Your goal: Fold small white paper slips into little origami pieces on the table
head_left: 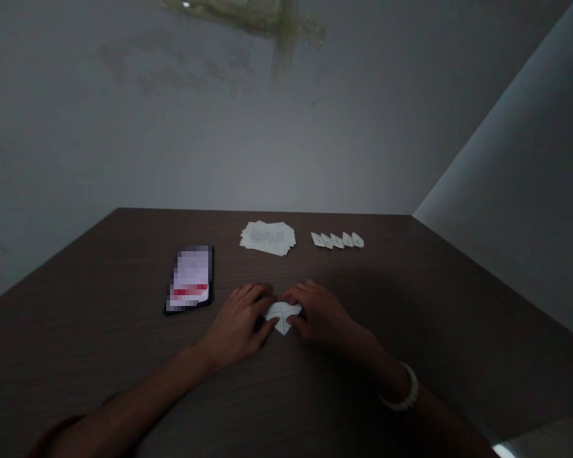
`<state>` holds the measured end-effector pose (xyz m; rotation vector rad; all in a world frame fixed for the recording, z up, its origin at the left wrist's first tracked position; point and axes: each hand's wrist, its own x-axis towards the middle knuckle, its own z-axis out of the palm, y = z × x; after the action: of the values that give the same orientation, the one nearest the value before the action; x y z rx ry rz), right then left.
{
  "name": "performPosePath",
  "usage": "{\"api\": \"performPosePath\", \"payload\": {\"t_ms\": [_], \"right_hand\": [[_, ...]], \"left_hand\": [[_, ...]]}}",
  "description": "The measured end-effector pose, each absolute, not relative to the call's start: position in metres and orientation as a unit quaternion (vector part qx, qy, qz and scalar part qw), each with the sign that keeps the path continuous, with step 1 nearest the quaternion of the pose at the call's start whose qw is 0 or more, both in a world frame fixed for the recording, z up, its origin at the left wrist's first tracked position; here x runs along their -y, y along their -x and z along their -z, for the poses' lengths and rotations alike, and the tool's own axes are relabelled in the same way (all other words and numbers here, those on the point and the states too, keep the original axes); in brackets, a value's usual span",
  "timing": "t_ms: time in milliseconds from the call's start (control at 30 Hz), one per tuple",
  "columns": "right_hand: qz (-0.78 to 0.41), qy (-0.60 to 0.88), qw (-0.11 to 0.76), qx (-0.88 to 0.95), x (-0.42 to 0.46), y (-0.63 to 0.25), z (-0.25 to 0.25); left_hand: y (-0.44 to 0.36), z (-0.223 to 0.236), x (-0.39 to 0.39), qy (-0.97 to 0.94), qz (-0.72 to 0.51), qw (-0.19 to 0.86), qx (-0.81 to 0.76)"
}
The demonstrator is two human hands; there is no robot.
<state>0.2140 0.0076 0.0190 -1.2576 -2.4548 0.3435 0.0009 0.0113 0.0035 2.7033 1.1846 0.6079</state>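
Paper (283,310): small, white, folded, between the two hands, about mid-width of the surface (434,305), nearer the person than everything else on it. Wide side faces the far edge, point faces the near side; a crease line runs down to the point. Flat on the surface or lifted a touch: can't tell.

Left hand (239,321): closed on the paper's left corner, thumb on the near side, fingers on the far side. Right hand (322,315): same grip mirrored, closed on the right corner. Exact fingertip contact blurry, light is dim. Bracelet (413,388), pale, on the right wrist.

Step in hand, my read: mid-fold, shaping or pressing the creases with both hands. Next move probably calls for keeping the two sides even and firm thumb pressure along the fold, one hand steadying while the other presses.

Phone (191,280): left of the left hand, apart from it, toward the surface's left edge; screen lit, content pixelated. Sheets (267,237): loose, uneven pile near the middle of the far edge, print on the top one. Folded pieces (337,240): row of about five, set close together, right of the sheets, toward the far right corner. Wall (267,140) behind the far edge, greenish-brown stain (281,25) high up.
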Motion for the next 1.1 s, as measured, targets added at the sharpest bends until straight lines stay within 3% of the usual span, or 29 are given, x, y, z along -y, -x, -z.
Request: {"api": "performPosePath", "payload": {"t_ms": [1100], "right_hand": [[-0.132, 0.406, 0.242, 0.871, -0.012, -0.219, -0.005]], "left_hand": [[0.002, -0.004, -0.016, -0.881, -0.243, 0.136, -0.383]]}}
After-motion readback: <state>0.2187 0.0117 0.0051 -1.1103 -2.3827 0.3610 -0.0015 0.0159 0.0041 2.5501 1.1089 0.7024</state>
